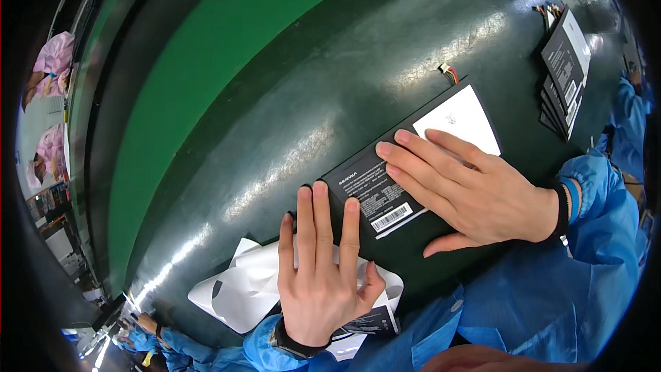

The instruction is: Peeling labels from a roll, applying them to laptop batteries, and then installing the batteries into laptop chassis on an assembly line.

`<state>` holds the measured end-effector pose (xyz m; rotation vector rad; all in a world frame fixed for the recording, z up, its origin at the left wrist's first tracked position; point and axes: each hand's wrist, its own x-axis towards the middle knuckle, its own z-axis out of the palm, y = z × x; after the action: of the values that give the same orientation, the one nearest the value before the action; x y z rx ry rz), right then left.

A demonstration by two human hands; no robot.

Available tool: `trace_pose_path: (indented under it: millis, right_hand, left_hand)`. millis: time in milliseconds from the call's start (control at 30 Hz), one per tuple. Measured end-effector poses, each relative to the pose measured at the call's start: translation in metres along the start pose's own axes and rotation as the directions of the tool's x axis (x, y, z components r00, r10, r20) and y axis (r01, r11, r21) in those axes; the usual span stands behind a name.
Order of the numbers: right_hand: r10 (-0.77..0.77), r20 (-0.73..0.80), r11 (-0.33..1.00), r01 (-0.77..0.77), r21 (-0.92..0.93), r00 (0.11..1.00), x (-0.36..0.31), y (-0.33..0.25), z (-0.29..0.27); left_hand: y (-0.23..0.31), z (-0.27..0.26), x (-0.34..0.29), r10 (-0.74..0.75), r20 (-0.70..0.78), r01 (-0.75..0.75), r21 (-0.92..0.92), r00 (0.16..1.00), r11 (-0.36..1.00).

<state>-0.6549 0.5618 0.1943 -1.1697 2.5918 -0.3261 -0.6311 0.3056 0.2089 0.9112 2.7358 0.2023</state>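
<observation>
A flat black battery pack [354, 178] lies on the dark green table, with printed text, a barcode and a white panel [463, 116] on its face. A short bundle of coloured wires with a white connector [446, 69] sticks out from its far edge. My right hand [475, 196] rests flat across the pack's middle, fingers stretched and thumb out to the side. My left hand [317, 286] is open, its fingertips at the pack's left end. Curled white paper [241, 289] lies beneath and beside my left hand. Part of another black labelled piece [375, 322] shows by my left wrist.
Several similar battery packs [568, 62] lie in a fanned stack at the far right. Beyond the table [385, 48] runs a bright green strip [200, 89]. Another person's hand [147, 324] appears at lower left, a blue sleeve [630, 107] at right, and people in pink [51, 151] at far left.
</observation>
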Motion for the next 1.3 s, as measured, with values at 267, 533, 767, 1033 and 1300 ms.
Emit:
trace_pose_path:
  millis: [267, 533, 767, 1033, 1300]
  right_hand:
    - [0.036, -0.010, 0.999, -0.036, 0.011, 0.999, -0.001, 0.004, -0.002]
    - [0.075, -0.100, 0.994, -0.067, 0.084, 0.992, -0.007, 0.018, -0.003]
    - [0.243, -0.474, 0.968, -0.177, 0.180, 0.846, -0.032, 0.037, -0.010]
    - [0.688, -0.370, 0.496, -0.032, 0.868, 0.624, -0.059, 0.036, 0.005]
    - [0.598, -0.153, 0.289, -0.034, 0.957, 0.787, -0.047, 0.043, 0.012]
  left_hand:
    - [0.000, -0.002, -0.001, 0.000, 0.044, -0.002, 0.053, 0.999, 0.999]
    - [-0.001, 0.000, 0.001, 0.013, 0.020, -0.014, 0.057, 1.000, 0.998]
    - [0.002, 0.002, -0.001, 0.010, -0.054, -0.009, 0.022, 0.999, 1.000]
    - [0.013, 0.008, 0.003, 0.047, -0.200, -0.024, 0.118, 0.979, 0.993]
    - [0.018, 0.008, -0.004, 0.043, -0.312, 0.005, 0.153, 0.949, 0.988]
